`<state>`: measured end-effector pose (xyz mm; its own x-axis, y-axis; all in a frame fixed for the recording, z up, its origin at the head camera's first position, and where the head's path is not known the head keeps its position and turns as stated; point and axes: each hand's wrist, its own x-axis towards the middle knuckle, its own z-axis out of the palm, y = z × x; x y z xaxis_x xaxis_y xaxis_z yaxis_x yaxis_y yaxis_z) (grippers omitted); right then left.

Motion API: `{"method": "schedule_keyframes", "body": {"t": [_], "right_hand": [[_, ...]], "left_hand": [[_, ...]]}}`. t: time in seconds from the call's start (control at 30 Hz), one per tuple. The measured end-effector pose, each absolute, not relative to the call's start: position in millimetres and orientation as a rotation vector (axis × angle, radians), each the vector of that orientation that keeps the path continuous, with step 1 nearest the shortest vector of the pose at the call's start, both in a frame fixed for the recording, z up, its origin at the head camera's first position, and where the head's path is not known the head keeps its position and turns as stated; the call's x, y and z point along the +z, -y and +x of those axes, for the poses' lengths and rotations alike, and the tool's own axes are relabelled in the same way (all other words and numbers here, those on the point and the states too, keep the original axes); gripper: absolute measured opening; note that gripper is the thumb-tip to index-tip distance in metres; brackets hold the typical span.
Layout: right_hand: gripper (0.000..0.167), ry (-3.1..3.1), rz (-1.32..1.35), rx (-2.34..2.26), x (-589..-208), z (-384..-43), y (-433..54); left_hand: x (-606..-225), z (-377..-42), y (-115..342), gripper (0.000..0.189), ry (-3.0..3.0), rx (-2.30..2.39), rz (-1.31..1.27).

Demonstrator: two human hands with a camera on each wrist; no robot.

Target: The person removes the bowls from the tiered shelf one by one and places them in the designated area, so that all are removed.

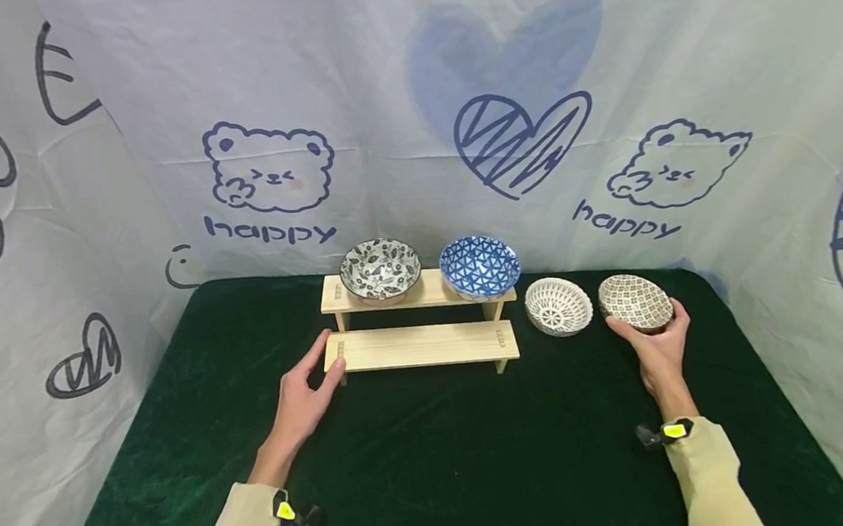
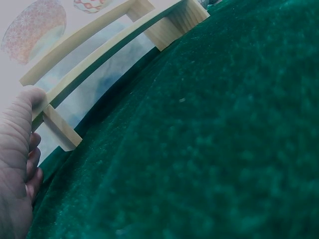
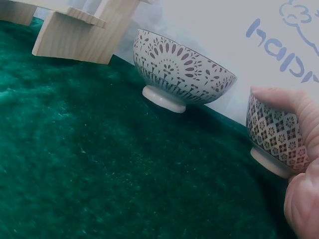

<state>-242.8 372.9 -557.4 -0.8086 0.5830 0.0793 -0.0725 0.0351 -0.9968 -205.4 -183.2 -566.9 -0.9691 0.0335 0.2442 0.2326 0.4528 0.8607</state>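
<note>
My left hand grips the left end of a two-tier wooden display stand, thumb at the front edge of the lower board and forefinger at its back edge. In the left wrist view the thumb presses the board's end, with the other fingers curled below. My right hand holds a brown-and-white checked bowl, thumb on its near left side and fingers round the right. The right wrist view shows its thumb at the rim of that checked bowl; the other fingers are mostly hidden.
A white bowl with a dark petal pattern stands between the stand and the checked bowl. On the upper board sit a black-and-white leafy bowl and a blue triangle-patterned bowl. Dark green cloth covers the table; a printed curtain hangs behind.
</note>
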Motion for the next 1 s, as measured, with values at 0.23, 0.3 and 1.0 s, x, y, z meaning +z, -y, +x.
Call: {"method": "schedule_keyframes", "body": {"t": [0.23,0.3,1.0], "right_hand": [[0.110,1.802,-0.439,1.893,-558,-242,-373],[0.110,1.829,-0.443,1.909,-556,-241,-373],[0.096,1.889,-0.663,2.050,-527,-211,-375]], "left_hand": [[-565,-204,183,0.065,2.508,-1.544,-0.240],[-565,-204,183,0.065,2.508,-1.546,-0.243],[-566,-205,184,0.065,2.498,-1.532,-0.243]]}}
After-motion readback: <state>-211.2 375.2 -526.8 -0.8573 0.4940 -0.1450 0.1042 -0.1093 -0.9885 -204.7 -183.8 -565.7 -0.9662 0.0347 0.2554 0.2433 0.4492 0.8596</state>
